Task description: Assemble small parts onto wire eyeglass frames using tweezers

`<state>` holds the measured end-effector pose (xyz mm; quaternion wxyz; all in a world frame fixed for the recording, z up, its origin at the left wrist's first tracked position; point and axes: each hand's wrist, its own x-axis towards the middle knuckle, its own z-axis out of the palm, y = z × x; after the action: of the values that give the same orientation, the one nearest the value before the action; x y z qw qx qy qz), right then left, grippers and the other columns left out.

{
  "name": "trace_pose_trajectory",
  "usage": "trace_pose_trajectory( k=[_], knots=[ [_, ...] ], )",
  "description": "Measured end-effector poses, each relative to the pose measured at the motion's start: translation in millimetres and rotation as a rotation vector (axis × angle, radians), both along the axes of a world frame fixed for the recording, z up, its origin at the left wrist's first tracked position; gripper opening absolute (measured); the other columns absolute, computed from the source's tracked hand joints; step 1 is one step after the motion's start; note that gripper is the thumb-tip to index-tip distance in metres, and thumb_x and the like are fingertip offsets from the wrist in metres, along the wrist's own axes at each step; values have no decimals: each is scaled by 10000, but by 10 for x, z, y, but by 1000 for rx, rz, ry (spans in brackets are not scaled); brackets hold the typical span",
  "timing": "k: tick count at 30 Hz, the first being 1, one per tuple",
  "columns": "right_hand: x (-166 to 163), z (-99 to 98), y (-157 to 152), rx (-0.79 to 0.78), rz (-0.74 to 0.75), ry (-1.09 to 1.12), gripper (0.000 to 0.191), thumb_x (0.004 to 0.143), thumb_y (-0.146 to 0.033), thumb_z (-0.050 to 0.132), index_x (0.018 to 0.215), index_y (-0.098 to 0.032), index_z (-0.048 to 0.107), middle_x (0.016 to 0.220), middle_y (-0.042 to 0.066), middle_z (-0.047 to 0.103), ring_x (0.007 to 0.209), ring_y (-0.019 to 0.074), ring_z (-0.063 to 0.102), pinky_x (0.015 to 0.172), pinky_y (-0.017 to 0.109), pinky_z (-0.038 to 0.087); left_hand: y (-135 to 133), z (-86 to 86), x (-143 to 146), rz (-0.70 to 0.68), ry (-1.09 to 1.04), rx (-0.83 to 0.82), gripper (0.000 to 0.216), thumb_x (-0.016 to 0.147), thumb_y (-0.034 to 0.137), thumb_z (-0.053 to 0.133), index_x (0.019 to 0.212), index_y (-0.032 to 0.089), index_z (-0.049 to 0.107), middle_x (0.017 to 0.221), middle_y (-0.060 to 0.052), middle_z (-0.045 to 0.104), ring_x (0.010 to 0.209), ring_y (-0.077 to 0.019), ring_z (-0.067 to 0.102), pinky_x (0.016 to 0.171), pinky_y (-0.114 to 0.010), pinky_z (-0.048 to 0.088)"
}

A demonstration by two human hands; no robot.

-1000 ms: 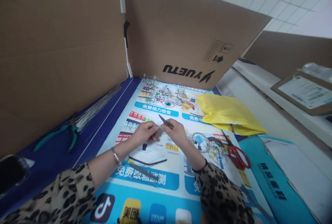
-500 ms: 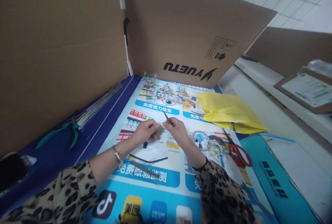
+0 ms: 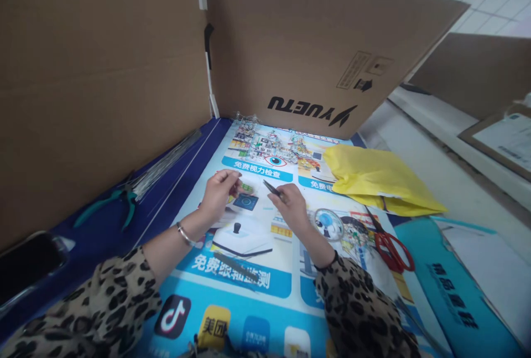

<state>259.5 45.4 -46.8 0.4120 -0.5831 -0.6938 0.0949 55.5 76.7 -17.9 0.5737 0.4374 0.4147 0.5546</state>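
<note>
My left hand [image 3: 219, 194] hovers over the printed poster [image 3: 249, 280], its fingers pinched on something small that I cannot make out, perhaps a thin clear strand. To its right, my right hand [image 3: 292, 209] is closed round a small dark pointed tool [image 3: 272, 189] whose tip points up and left toward the left hand. A gap of a few centimetres separates the two hands. Both arms wear leopard-print sleeves, and a bangle sits on the left wrist.
Tall cardboard walls [image 3: 103, 70] enclose the left and back. Teal-handled pliers [image 3: 108, 203] and a bundle of thin wires [image 3: 166, 161] lie at the left, a phone [image 3: 25, 261] at the near left. A yellow bag [image 3: 379, 178], red scissors [image 3: 390, 247] and a round clear dish [image 3: 328, 223] lie at the right.
My hands have drawn apart; the left hand has moved left and up a little. The camera view has shifted slightly.
</note>
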Motion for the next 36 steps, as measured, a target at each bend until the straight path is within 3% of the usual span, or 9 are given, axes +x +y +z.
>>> trace_pose_trajectory(
  k=[6,12,16,19,22,25,31,36],
  knots=[
    [-18,-77,-33,66,90,-357,263,793,-446,563,846,-203,648,854,69,562,856,190,512,744,304,436,174,9,-184,116,-71,-30,259,704,384,638,779,145,572,651,7,582,515,-93,579,445,-182,406],
    [8,-6,-59,47,221,-484,248,793,-437,569,841,-209,653,859,73,572,854,195,511,729,306,432,295,-111,-250,208,-37,-43,248,677,353,651,762,130,584,614,8,576,480,-81,548,442,-179,398],
    [28,146,-107,-55,384,-508,251,787,-430,582,865,-202,650,866,63,574,855,180,516,740,284,423,292,-143,-247,154,5,-25,232,695,351,632,760,131,602,595,8,575,478,-80,543,435,-175,384],
    [21,344,-200,-177,553,-534,245,778,-432,594,857,-207,650,870,46,579,834,160,525,714,257,413,259,-146,-234,89,62,45,224,710,357,619,738,135,615,568,8,569,483,-78,531,436,-172,377],
    [-7,540,-312,-231,630,-576,274,786,-454,576,856,-199,649,896,56,579,867,169,521,711,259,396,230,-136,-218,44,119,77,213,719,351,614,740,139,622,552,13,570,466,-72,510,441,-174,382],
    [-51,645,-421,-245,652,-688,283,788,-460,572,841,-191,644,882,61,576,865,176,507,716,272,370,211,-118,-205,16,149,82,201,728,338,608,725,137,618,537,15,573,449,-69,495,437,-176,382],
    [-157,655,-593,-200,582,-930,222,793,-406,590,777,-187,625,838,61,565,851,193,464,701,301,306,186,-118,-175,-53,156,82,204,707,340,629,723,137,614,557,12,582,447,-72,503,450,-185,396],
    [-245,693,-684,-122,569,-998,118,834,-223,549,731,-188,596,769,57,575,851,204,440,683,319,264,190,-141,-151,-91,197,77,219,701,356,636,708,138,611,579,8,584,436,-70,504,436,-186,392]
  ],
)
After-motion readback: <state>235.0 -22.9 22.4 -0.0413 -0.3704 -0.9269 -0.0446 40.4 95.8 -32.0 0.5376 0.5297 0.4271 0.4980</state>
